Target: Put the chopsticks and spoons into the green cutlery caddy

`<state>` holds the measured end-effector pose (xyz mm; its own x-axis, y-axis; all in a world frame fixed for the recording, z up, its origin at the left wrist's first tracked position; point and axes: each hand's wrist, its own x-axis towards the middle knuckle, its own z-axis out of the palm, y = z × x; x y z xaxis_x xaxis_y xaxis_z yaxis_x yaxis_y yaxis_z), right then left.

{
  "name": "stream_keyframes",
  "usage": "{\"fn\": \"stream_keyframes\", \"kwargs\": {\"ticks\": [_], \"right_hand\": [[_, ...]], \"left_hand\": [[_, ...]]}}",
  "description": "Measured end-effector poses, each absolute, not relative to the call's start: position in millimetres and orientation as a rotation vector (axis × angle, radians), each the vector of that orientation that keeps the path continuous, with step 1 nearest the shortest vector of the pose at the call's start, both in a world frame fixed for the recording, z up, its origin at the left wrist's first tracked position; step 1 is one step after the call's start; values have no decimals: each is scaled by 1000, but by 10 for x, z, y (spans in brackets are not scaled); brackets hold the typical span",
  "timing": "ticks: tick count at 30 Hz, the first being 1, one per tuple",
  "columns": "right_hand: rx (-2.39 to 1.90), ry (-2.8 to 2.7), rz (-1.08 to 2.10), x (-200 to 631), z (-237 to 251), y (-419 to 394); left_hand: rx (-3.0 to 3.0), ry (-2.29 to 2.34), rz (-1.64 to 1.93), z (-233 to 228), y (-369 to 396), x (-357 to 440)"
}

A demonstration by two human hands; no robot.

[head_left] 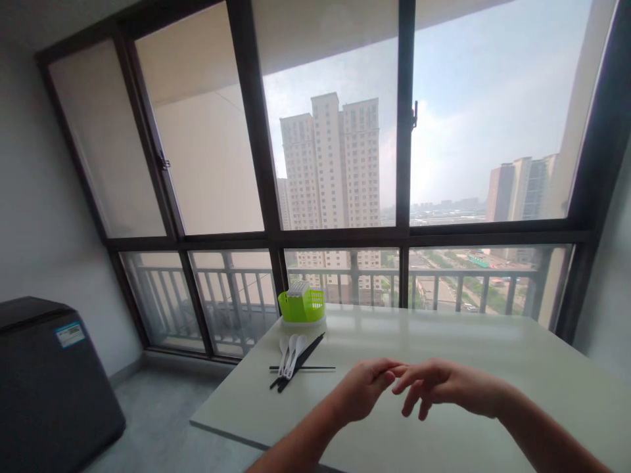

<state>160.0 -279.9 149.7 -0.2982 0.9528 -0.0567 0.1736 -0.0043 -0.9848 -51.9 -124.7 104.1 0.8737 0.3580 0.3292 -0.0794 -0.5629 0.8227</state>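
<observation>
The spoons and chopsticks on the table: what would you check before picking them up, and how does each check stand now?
1. Left hand empty: ok.
2. Right hand empty: ok.
3. White spoons in view, uncovered: ok.
4. Black chopsticks beside and under them on the table: ok.
5. Green basket upright near the window: ok.
6. Free slots in the basket: cannot tell.

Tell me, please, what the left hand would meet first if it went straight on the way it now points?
The left hand points right, so it would meet the right hand's fingers almost at once; they look nearly touching, though depth is unclear.
</observation>
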Motion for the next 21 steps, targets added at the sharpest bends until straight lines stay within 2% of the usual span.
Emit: {"fn": "stream_keyframes", "kwargs": {"ticks": [4, 7, 9, 12, 14, 17, 18, 21], "right_hand": [[-1094, -996, 1197, 1687, 1231, -2896], [-935, -790, 1329, 1428, 902, -2732], [-861, -686, 1357, 1115, 667, -2556], [-929, -412, 1222, 715, 452, -2410], [-959, -411, 1303, 687, 444, -2463], [-934, -603, 1361, 1136, 521, -2662], [-981, -636, 1277, 1389, 530, -2723], [-1391, -656, 667, 2244, 436, -2824]], "left_hand": [[1742, 568, 988, 779, -1008, -652], [1990, 524, 1185, 678, -1145, -529], [2322, 340, 1134, 589, -1335, -365], [2692, 143, 929, 410, -1450, -143], [2787, 247, 880, 329, -1302, -111], [2800, 526, 972, 406, -815, -297], [2779, 633, 1042, 494, -621, -400], [2637, 1007, 1309, 870, -66, -716]]}}
